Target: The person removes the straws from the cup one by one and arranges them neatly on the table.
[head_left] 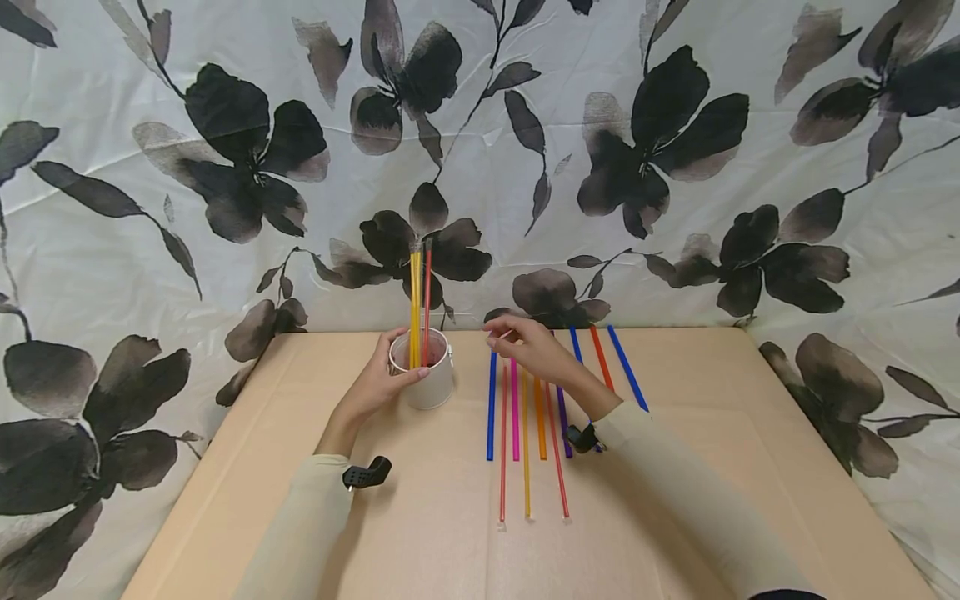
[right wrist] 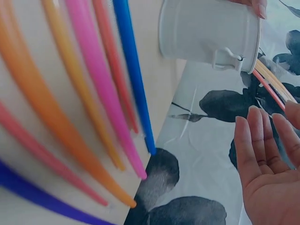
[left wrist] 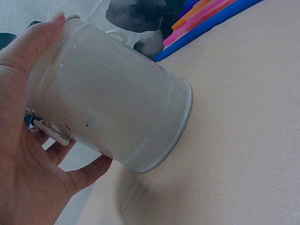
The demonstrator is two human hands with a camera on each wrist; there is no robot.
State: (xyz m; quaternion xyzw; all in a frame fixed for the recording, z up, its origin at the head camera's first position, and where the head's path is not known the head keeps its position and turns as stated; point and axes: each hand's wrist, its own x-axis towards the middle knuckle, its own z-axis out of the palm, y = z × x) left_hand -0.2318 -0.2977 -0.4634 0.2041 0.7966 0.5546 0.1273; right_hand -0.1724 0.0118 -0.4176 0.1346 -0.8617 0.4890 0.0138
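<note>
A small white metal bucket (head_left: pixel 432 389) with little side loops stands at the back of the table, left of centre. Yellow sticks (head_left: pixel 416 308) and a red stick (head_left: pixel 427 300) rise upright out of it. My left hand (head_left: pixel 384 382) grips the bucket near its rim, thumb on one side and fingers on the other. My right hand (head_left: pixel 534 346) hovers above the far ends of a row of coloured sticks, right of the bucket. In the right wrist view, its fingers (right wrist: pixel 255 140) are loosely bent with nothing held between them.
The row includes a blue stick (head_left: pixel 491 408), a pink one (head_left: pixel 515 417), an orange one (head_left: pixel 540 425) and several others. Some thin ones reach closer to me. The tan table (head_left: pixel 420 533) ends at a floral cloth (head_left: pixel 525 167) behind.
</note>
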